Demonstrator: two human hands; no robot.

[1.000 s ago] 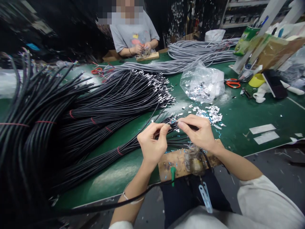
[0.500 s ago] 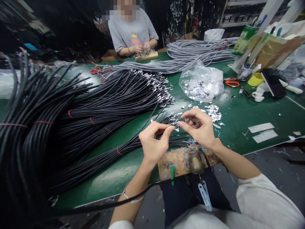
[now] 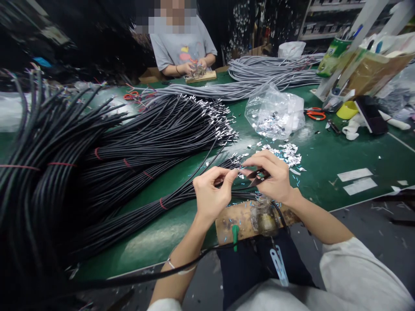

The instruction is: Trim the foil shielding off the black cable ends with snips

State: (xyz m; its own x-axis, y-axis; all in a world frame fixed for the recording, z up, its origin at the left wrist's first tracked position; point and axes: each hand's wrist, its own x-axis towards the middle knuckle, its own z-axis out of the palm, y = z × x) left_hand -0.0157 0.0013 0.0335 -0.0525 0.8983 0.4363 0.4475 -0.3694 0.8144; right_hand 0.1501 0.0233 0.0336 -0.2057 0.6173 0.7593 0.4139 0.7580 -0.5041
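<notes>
In the middle of the head view, my left hand [image 3: 214, 192] pinches the end of a black cable between thumb and forefinger. Thin coloured wires [image 3: 240, 167] stick out of that end. My right hand [image 3: 270, 175] is curled around a pair of small dark snips [image 3: 259, 176], their two blades spread and pointing left. The right thumb and forefinger tips reach to the wires, close by the left fingertips; whether they touch them I cannot tell. Beneath both hands lies a tied bundle of black cables [image 3: 177, 198] with stripped ends.
Large black cable bundles [image 3: 155, 138] fill the left. Behind are grey cable coils [image 3: 269, 69] and a co-worker [image 3: 184, 47]. A plastic bag [image 3: 274, 112] of scraps, orange-handled scissors [image 3: 315, 114] and a phone [image 3: 371, 114] lie rightward. A wooden board [image 3: 225, 224] sits at the front edge.
The snips' blades have swung into view below my right fingers, and that forefinger has lifted slightly. My left hand keeps its pinch, shifted a little right.
</notes>
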